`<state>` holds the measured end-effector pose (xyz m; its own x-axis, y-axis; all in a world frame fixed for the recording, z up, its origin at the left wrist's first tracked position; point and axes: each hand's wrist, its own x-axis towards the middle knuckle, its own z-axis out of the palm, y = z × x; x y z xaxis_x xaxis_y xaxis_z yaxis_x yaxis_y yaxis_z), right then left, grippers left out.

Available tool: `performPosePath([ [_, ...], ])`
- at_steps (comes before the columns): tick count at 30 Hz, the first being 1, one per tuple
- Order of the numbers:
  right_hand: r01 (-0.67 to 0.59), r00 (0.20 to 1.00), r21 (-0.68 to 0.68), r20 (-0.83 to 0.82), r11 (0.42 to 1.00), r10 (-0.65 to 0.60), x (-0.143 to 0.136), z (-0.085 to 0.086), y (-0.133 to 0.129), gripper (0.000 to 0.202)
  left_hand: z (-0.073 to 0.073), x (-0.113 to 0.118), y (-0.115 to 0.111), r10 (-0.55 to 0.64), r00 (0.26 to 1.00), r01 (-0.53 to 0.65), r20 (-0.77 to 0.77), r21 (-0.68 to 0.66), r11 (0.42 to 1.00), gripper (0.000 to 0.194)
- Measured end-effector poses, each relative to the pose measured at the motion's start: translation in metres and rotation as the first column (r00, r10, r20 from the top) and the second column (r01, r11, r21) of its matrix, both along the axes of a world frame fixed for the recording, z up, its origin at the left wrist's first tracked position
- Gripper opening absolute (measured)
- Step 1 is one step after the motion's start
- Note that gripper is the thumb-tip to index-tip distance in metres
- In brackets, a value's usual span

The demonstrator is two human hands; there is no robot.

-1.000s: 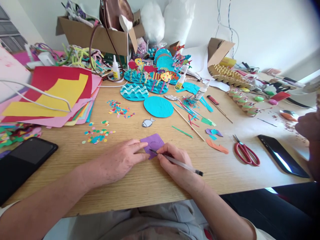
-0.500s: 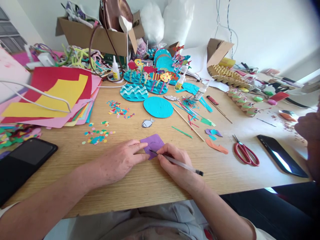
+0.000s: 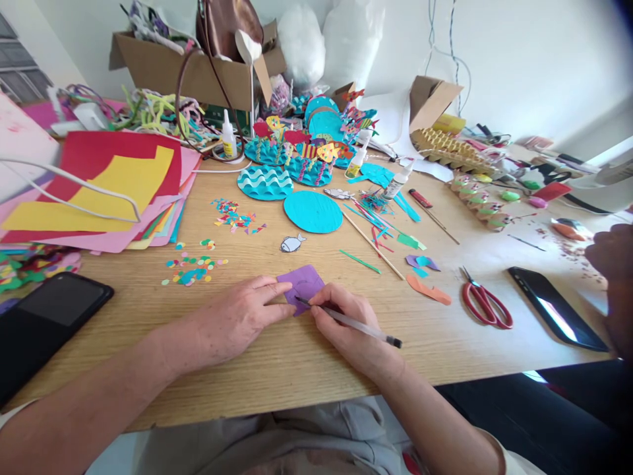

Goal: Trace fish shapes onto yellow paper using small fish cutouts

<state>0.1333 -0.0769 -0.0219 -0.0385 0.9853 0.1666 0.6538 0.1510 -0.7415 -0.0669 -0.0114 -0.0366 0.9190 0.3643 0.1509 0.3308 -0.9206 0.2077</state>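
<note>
A small piece of purple paper (image 3: 307, 280) lies on the table, with faint dark lines drawn on it. My left hand (image 3: 242, 313) rests flat on its left edge, fingers stretched out. In my right hand (image 3: 349, 323) is a pen (image 3: 359, 323) with a clear barrel and black end, its tip touching the purple paper. Just beyond the paper lies a white fish cutout (image 3: 293, 244) with a dark outline. Farther back sits a blue disc (image 3: 312, 212), beside another disc with wavy blue strips (image 3: 265, 182).
Red-handled scissors (image 3: 487, 300) and a phone (image 3: 556, 310) lie to the right, near another person's hand (image 3: 610, 254). Paper dots (image 3: 195, 269), coloured sheets (image 3: 119, 178) and a black phone (image 3: 54, 323) are on the left. A wooden stick (image 3: 373, 244) and glue bottles (image 3: 398, 181) stand beyond.
Both hands, the pen and the purple paper look almost unchanged. The other person's hand at the right edge has shifted slightly.
</note>
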Motion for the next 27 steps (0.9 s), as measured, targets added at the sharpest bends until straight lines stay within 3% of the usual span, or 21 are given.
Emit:
performPosePath([
  [15,-0.003,1.0,-0.018,-0.02,1.0,0.003,-0.001,0.002,0.0,0.01,-0.001,0.0,0.0,0.008,1.0,-0.009,-0.016,-0.006,1.0,0.036],
  [18,0.073,0.994,-0.016,-0.079,0.997,-0.074,0.002,0.001,-0.001,0.007,-0.001,-0.001,0.0,0.012,1.0,-0.013,-0.026,-0.023,1.0,0.037],
  [23,0.205,0.952,0.089,-0.248,0.975,-0.178,0.01,0.0,-0.006,0.008,0.003,0.001,0.0,0.046,0.998,-0.049,-0.035,-0.077,0.996,0.038],
  [27,0.139,0.984,0.191,-0.134,0.972,-0.114,0.019,0.003,-0.02,0.015,0.006,0.002,0.0,0.056,0.998,-0.059,-0.041,-0.083,0.995,0.04],
])
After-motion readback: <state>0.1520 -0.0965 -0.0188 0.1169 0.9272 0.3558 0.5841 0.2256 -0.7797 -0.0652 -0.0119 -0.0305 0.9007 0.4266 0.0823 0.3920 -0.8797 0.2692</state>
